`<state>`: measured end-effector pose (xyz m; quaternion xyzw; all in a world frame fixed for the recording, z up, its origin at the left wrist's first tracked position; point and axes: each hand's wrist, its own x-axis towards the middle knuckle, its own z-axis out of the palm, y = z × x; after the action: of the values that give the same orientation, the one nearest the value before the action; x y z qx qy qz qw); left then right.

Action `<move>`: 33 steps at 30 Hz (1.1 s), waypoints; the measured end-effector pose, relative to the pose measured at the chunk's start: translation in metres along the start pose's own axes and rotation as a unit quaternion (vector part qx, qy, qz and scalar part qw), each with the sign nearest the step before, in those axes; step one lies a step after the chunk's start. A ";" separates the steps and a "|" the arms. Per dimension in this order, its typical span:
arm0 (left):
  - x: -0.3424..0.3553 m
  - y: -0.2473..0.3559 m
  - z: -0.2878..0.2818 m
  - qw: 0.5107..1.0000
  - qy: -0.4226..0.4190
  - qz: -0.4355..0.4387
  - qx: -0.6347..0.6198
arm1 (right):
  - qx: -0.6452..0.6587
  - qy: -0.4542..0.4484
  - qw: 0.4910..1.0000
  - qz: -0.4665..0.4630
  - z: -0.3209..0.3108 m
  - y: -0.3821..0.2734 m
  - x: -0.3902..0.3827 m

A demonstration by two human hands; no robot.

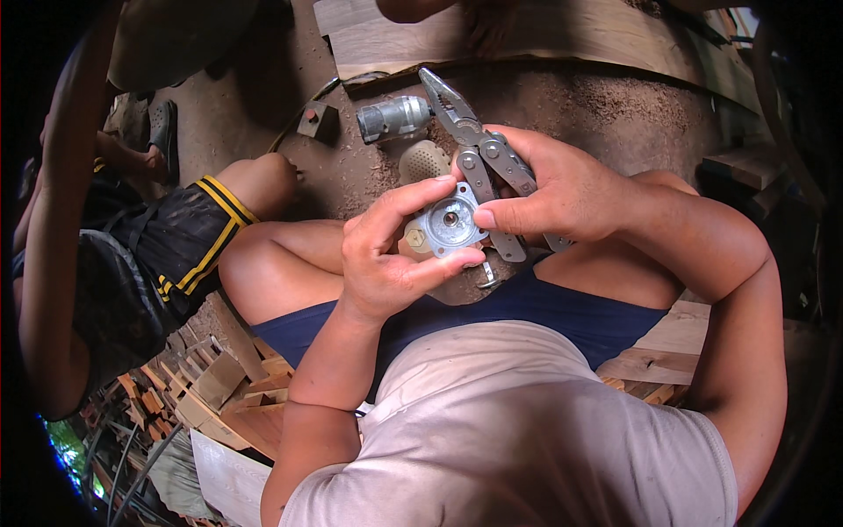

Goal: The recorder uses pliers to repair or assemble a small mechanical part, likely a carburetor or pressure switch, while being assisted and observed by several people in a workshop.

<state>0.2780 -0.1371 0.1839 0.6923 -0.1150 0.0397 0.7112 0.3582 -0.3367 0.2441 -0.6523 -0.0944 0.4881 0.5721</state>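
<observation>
My left hand (378, 255) grips a square-cornered silver metal plate (443, 231) with a round recess and centre hole, held between thumb and fingers. A pale piece with a hexagonal shape (416, 237) shows behind its left side. My right hand (571, 193) is closed on an unfolded steel multi-tool (481, 149), jaws pointing up, and its thumb touches the plate's right edge. A small metal piece (488, 274) shows below the plate. A silver cylindrical part (392, 118) lies on the floor beyond my hands, near a perforated beige shoe (423, 160).
Another person's leg in striped shorts (202, 237) is at my left. A wooden board (571, 44) spans the far side, with another person's limb above it. A small block (318, 120) and cable lie on the dusty floor (334, 184). Wood offcuts (219, 382) are piled lower left.
</observation>
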 end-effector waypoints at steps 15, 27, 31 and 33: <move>-0.001 0.000 0.000 1.000 -0.008 -0.017 -0.005 | -0.002 0.002 1.000 0.000 0.000 0.000 0.001; 0.001 -0.002 -0.001 1.000 0.006 -0.003 0.007 | -0.097 0.024 0.995 0.003 0.000 -0.006 0.000; 0.000 -0.002 -0.001 1.000 0.007 -0.007 0.010 | -0.081 0.018 0.996 0.016 0.001 -0.008 0.001; 0.000 -0.001 -0.001 1.000 0.010 -0.010 0.011 | -0.056 0.016 0.998 0.027 0.002 -0.010 0.000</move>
<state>0.2780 -0.1362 0.1825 0.7007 -0.1006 0.0407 0.7052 0.3614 -0.3323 0.2524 -0.6935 -0.0946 0.4868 0.5226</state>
